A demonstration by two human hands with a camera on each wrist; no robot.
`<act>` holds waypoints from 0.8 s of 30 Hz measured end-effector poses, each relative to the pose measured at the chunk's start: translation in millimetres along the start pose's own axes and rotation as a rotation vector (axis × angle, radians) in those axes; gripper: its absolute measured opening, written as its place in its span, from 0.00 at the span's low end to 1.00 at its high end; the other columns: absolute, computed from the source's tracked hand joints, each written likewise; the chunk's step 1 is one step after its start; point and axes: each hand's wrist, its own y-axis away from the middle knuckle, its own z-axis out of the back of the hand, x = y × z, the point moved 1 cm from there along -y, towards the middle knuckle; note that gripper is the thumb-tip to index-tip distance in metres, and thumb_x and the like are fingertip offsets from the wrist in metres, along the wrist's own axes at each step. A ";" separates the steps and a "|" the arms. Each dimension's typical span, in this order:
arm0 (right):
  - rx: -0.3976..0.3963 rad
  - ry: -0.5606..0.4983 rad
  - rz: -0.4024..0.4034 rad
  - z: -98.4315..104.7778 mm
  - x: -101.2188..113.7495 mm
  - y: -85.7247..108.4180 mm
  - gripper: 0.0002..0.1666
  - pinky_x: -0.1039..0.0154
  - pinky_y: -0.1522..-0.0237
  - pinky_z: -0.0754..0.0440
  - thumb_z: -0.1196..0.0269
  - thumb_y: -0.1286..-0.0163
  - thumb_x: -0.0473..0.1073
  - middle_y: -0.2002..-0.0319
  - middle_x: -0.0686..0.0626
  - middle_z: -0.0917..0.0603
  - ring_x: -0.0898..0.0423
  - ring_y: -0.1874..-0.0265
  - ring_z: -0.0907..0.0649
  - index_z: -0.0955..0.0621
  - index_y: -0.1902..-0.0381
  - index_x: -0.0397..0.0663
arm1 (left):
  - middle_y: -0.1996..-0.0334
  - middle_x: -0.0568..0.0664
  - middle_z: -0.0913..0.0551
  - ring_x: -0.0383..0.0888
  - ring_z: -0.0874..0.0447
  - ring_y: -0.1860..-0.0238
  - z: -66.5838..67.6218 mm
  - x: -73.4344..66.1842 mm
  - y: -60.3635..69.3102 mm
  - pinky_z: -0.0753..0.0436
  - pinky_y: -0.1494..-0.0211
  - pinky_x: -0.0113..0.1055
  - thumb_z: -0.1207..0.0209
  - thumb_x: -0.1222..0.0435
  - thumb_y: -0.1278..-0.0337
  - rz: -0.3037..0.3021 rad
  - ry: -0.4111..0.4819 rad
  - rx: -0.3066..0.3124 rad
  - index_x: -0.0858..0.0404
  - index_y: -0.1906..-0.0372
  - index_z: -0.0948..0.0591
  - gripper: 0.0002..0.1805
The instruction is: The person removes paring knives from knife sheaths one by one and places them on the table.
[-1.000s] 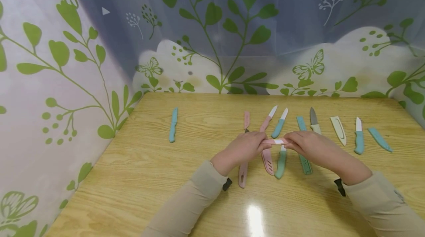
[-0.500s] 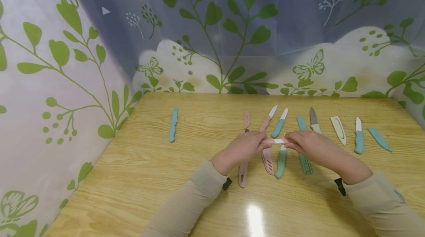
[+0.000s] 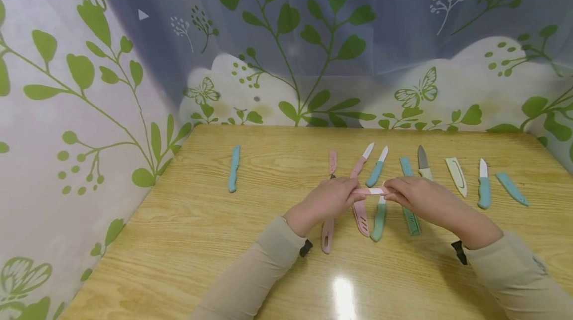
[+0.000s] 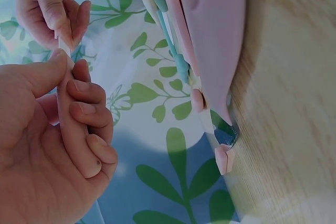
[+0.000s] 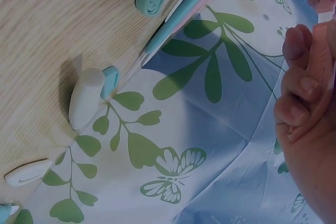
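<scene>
Over the table, my left hand (image 3: 329,199) grips the pink handle (image 4: 74,124) of a small knife. A short stretch of its white blade (image 3: 375,191) shows between my hands. My right hand (image 3: 423,203) holds the pink sheath (image 5: 321,56), which covers the rest of the blade. Beneath the left hand lies a pink knife (image 3: 327,240) with a pink sheath (image 3: 333,161) beyond it. Between and under the hands are another pink knife (image 3: 363,159), a slotted pink sheath (image 3: 360,220) and a green knife (image 3: 378,223). A green sheath (image 3: 412,223) lies partly hidden below the right hand.
A blue knife in its sheath (image 3: 234,168) lies apart at left. Beyond the hands are a blue knife (image 3: 377,166), a blue sheath (image 3: 406,166) and a dark-bladed cream knife (image 3: 423,158). Right: a cream sheath (image 3: 456,175), a blue knife (image 3: 484,185), a blue sheath (image 3: 512,188).
</scene>
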 end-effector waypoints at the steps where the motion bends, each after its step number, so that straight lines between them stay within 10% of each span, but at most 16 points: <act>1: 0.002 -0.001 -0.001 0.2 -0.1 0.0 0.11 0.60 0.67 0.19 0.34 0.36 0.39 0.65 0.50 0.16 0.56 0.70 0.17 0.19 0.56 0.41 | 0.61 0.44 0.17 0.36 0.22 0.67 0.1 -0.1 0.0 0.25 0.60 0.29 0.57 0.51 0.27 -0.002 0.001 -0.002 0.57 0.57 0.22 0.18; 24: 0.018 -0.007 -0.005 2.3 -1.7 0.2 0.11 0.61 0.68 0.19 0.35 0.35 0.40 0.66 0.50 0.16 0.56 0.70 0.17 0.19 0.56 0.41 | 0.62 0.43 0.17 0.36 0.23 0.67 0.6 1.7 0.1 0.25 0.60 0.30 0.57 0.50 0.27 0.009 0.031 0.009 0.57 0.58 0.23 0.18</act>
